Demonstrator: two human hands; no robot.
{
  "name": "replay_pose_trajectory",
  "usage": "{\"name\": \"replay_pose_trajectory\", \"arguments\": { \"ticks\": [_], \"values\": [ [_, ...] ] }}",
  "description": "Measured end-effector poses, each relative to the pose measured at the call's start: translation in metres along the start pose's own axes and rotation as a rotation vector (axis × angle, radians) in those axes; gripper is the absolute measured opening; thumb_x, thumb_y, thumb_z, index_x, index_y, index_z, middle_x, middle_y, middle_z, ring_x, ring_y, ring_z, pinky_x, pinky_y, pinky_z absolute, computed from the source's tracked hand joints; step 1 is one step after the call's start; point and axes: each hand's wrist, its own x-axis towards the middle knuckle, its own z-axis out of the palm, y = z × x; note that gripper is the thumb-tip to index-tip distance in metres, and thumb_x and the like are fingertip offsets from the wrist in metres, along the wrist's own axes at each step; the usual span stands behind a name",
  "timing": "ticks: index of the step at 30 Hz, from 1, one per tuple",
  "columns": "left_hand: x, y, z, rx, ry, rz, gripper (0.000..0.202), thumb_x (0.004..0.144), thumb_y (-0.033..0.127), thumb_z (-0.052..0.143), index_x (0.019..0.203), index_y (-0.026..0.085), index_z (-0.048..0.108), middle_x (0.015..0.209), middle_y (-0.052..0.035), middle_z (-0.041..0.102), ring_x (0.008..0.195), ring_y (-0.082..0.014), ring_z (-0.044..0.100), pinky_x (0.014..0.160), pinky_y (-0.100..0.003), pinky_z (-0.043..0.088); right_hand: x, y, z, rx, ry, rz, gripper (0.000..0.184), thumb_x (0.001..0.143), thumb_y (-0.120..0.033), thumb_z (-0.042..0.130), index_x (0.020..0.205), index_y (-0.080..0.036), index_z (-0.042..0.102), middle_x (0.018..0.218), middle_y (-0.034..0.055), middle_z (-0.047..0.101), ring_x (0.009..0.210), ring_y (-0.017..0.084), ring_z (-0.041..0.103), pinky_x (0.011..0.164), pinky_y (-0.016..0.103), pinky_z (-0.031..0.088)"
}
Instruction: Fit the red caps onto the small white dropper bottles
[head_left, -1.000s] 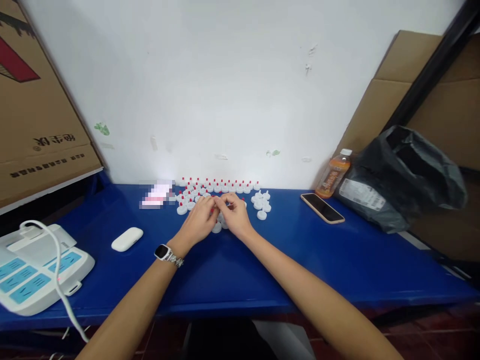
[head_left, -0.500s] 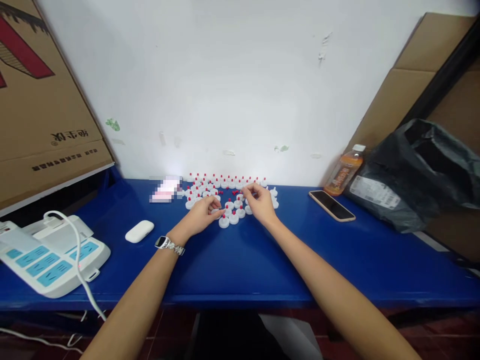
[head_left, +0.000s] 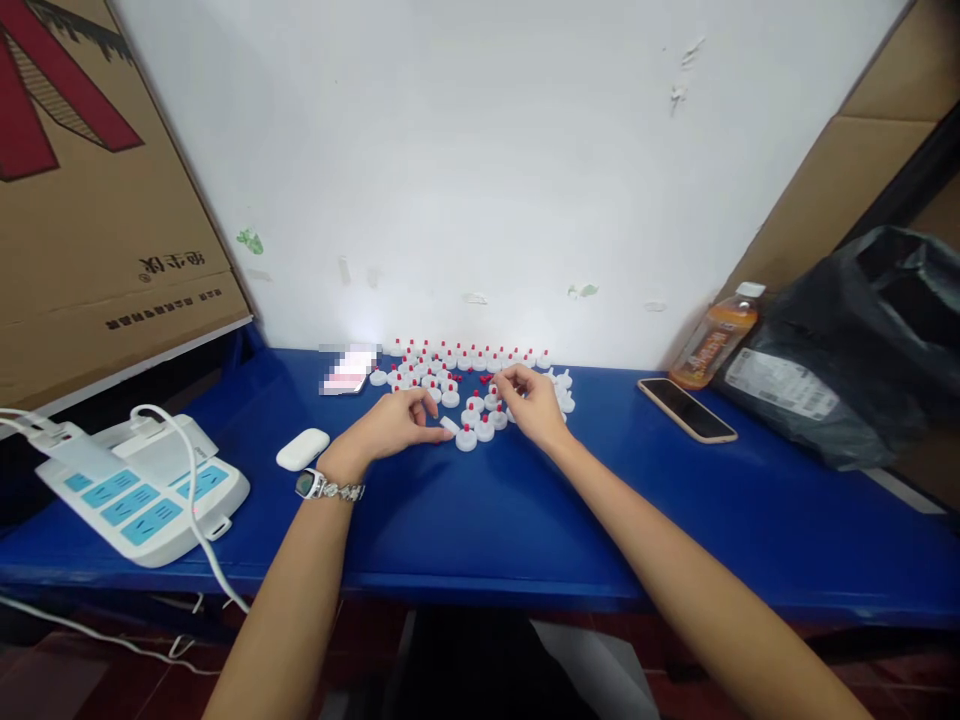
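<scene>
Several small white caps with red tips (head_left: 450, 372) stand in rows on the blue table (head_left: 525, 510) against the white wall. My left hand (head_left: 390, 425), with a watch on its wrist, rests on the table and pinches a small white cap (head_left: 448, 425) between thumb and fingers. My right hand (head_left: 531, 400) is curled over the right side of the cluster, its fingertips pinched at a tiny red piece (head_left: 496, 379). A few capped pieces (head_left: 474, 430) stand between the two hands.
A white earbud case (head_left: 302, 448) and a white power strip with cable (head_left: 142, 485) lie at the left. A phone (head_left: 686, 409), an orange drink bottle (head_left: 716, 335) and a black plastic bag (head_left: 847, 350) sit at the right. Cardboard leans on both sides.
My hands were joined over the caps; they have come apart. The left drew back holding a white cap, the right reached toward the red pieces. The view shifted left.
</scene>
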Motion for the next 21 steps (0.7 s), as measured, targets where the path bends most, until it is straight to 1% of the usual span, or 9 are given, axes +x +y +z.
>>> {"name": "replay_pose_trajectory", "arguments": {
  "ticks": [2, 4, 6, 8, 12, 15, 18, 21],
  "values": [
    [0.0, -0.004, 0.002, 0.009, -0.032, -0.001, 0.042, 0.064, 0.051, 0.08, 0.085, 0.018, 0.065, 0.068, 0.0006, 0.062, 0.059, -0.0139, 0.054, 0.053, -0.025, 0.041, -0.002, 0.0, 0.003, 0.001, -0.027, 0.004, 0.026, 0.088, -0.043, 0.057, 0.077, -0.02, 0.064, 0.064, 0.0014, 0.064, 0.06, 0.016, 0.056, 0.058, 0.029, 0.042],
    [0.002, -0.007, 0.006, 0.024, -0.033, 0.035, 0.035, 0.065, 0.046, 0.079, 0.083, 0.018, 0.067, 0.073, -0.0015, 0.066, 0.065, -0.0152, 0.057, 0.057, -0.026, 0.043, -0.003, 0.001, 0.005, -0.009, -0.046, 0.003, 0.027, 0.088, -0.043, 0.057, 0.078, -0.02, 0.065, 0.064, 0.0012, 0.064, 0.06, 0.016, 0.057, 0.058, 0.029, 0.042],
    [0.005, -0.008, 0.01, 0.024, -0.042, 0.052, 0.028, 0.068, 0.041, 0.076, 0.081, 0.018, 0.068, 0.076, -0.0027, 0.067, 0.068, -0.0163, 0.06, 0.06, -0.026, 0.045, -0.005, 0.001, 0.008, -0.025, -0.058, 0.0, 0.027, 0.088, -0.043, 0.057, 0.078, -0.02, 0.065, 0.063, 0.0009, 0.064, 0.06, 0.016, 0.057, 0.057, 0.028, 0.041],
    [0.007, -0.009, 0.013, 0.009, -0.054, 0.044, 0.021, 0.072, 0.036, 0.072, 0.081, 0.017, 0.068, 0.075, -0.0031, 0.067, 0.068, -0.0166, 0.061, 0.061, -0.027, 0.046, -0.006, 0.001, 0.011, -0.035, -0.071, -0.007, 0.027, 0.089, -0.042, 0.057, 0.077, -0.02, 0.064, 0.062, 0.0004, 0.064, 0.058, 0.015, 0.056, 0.057, 0.028, 0.04],
    [0.009, -0.009, 0.018, 0.001, -0.056, 0.053, 0.018, 0.078, 0.034, 0.065, 0.081, 0.017, 0.068, 0.072, -0.0038, 0.068, 0.066, -0.0167, 0.061, 0.061, -0.028, 0.046, -0.009, -0.002, 0.014, -0.025, -0.103, -0.017, 0.025, 0.09, -0.04, 0.056, 0.077, -0.02, 0.065, 0.062, 0.0005, 0.064, 0.057, 0.015, 0.057, 0.057, 0.028, 0.041],
    [0.008, -0.01, 0.018, 0.026, -0.029, 0.069, 0.02, 0.081, 0.036, 0.062, 0.083, 0.017, 0.067, 0.073, -0.004, 0.068, 0.065, -0.0167, 0.06, 0.061, -0.028, 0.046, -0.011, -0.005, 0.014, -0.023, -0.104, -0.025, 0.025, 0.089, -0.04, 0.056, 0.076, -0.02, 0.065, 0.063, 0.0006, 0.064, 0.059, 0.016, 0.058, 0.059, 0.029, 0.043],
    [0.007, -0.009, 0.016, -0.006, -0.004, 0.078, 0.02, 0.084, 0.036, 0.06, 0.085, 0.017, 0.065, 0.075, -0.0044, 0.069, 0.067, -0.0168, 0.061, 0.062, -0.029, 0.047, -0.01, -0.006, 0.014, -0.037, -0.094, -0.035, 0.026, 0.089, -0.04, 0.055, 0.076, -0.02, 0.065, 0.064, 0.0004, 0.064, 0.059, 0.015, 0.057, 0.061, 0.029, 0.044],
    [0.008, -0.005, 0.012, 0.004, 0.059, 0.093, 0.019, 0.086, 0.035, 0.06, 0.087, 0.017, 0.067, 0.076, -0.0038, 0.069, 0.067, -0.0164, 0.06, 0.064, -0.029, 0.046, -0.009, -0.005, 0.012, -0.053, -0.086, -0.042, 0.025, 0.089, -0.039, 0.055, 0.076, -0.02, 0.065, 0.064, 0.0006, 0.064, 0.06, 0.015, 0.056, 0.06, 0.028, 0.043]
  ]
}}
